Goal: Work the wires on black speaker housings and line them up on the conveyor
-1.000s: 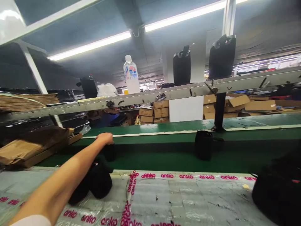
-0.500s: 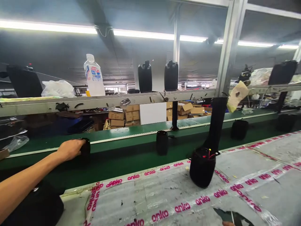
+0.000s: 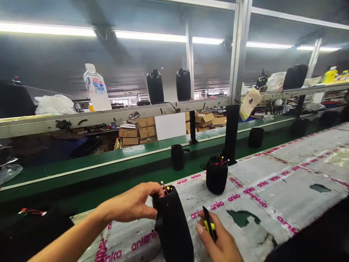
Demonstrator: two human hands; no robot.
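My left hand (image 3: pixel 133 203) grips the top rim of a tall black fabric-covered cylinder (image 3: pixel 174 225), which leans slightly over the near edge of the worktable. Red wires with white and yellow plugs stick out of its open top. To its right, my right hand (image 3: pixel 218 236) is closed around a black and yellow tool (image 3: pixel 209 223), its dark tip pointing up. Beyond the hands, a shorter black cylinder (image 3: pixel 216 176) with red and yellow wire ends stands on the taped table cover (image 3: pixel 231 207).
A green conveyor (image 3: pixel 131 178) runs behind the table, carrying black cylinders such as one (image 3: pixel 177 157) in the middle. Above it a metal shelf (image 3: pixel 114 118) holds a bottle (image 3: pixel 96 89). A metal post (image 3: pixel 237 54) rises behind the table. Dark bulk (image 3: pixel 35 233) lies at lower left.
My left hand has left the cylinder on the conveyor and come nearer, onto the tall cylinder. My right hand has risen into view with the tool. The view has shifted right.
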